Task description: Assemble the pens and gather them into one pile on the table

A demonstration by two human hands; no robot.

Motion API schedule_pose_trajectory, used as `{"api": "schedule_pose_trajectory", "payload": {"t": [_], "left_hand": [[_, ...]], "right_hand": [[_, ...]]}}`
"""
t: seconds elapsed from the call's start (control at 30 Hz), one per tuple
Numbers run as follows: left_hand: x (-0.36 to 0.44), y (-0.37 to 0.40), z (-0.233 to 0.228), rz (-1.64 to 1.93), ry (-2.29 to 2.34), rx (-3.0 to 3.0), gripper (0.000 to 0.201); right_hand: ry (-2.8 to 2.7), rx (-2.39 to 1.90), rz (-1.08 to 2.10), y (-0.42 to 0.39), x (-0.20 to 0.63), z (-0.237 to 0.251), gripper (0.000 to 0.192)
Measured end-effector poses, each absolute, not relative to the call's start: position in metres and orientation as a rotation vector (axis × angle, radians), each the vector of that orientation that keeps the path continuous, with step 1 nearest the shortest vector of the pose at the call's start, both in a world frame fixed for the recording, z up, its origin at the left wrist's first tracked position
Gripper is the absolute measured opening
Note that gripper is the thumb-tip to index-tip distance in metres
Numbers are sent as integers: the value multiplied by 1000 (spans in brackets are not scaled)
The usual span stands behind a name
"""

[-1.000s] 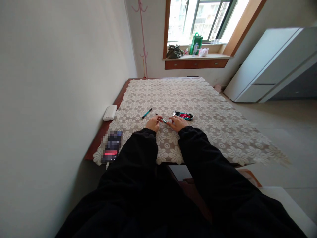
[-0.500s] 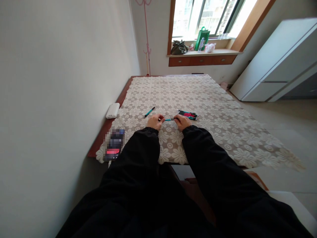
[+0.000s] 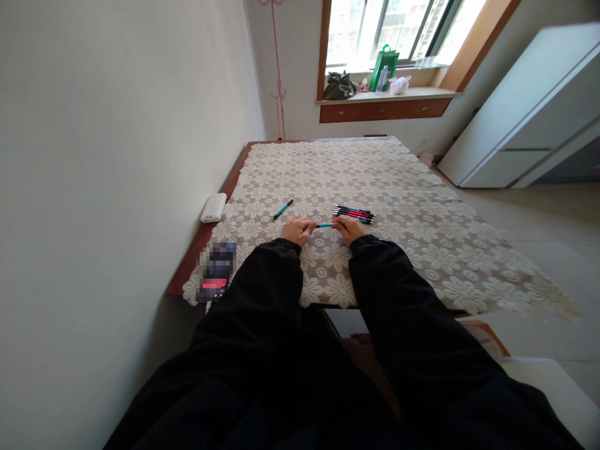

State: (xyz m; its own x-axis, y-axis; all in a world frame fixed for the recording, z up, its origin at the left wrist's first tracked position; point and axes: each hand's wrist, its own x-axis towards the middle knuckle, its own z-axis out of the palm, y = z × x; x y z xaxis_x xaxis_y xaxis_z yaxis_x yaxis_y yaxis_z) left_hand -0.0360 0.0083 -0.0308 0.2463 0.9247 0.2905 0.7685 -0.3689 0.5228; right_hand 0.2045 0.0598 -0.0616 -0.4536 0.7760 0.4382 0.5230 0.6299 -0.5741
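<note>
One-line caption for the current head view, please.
Left hand and right hand hold a teal pen near a group of pens.

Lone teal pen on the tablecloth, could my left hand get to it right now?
Probably yes: the lone teal pen lies just beyond the left hand with nothing visible between, though that hand's fingers hold one end of another teal pen.
</note>
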Motion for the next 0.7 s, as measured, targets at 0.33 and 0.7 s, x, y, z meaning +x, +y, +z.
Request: {"api": "schedule_pose_trajectory", "payload": {"t": [0.33, 0.7], "left_hand": [[-37, 12, -34, 969, 1573, 2048, 24], [-36, 11, -33, 844, 1605, 2052, 37]], "right_hand": [[-2024, -1068, 464, 57, 202, -62, 15], [-2037, -1031, 484, 55, 201, -62, 14]]}}
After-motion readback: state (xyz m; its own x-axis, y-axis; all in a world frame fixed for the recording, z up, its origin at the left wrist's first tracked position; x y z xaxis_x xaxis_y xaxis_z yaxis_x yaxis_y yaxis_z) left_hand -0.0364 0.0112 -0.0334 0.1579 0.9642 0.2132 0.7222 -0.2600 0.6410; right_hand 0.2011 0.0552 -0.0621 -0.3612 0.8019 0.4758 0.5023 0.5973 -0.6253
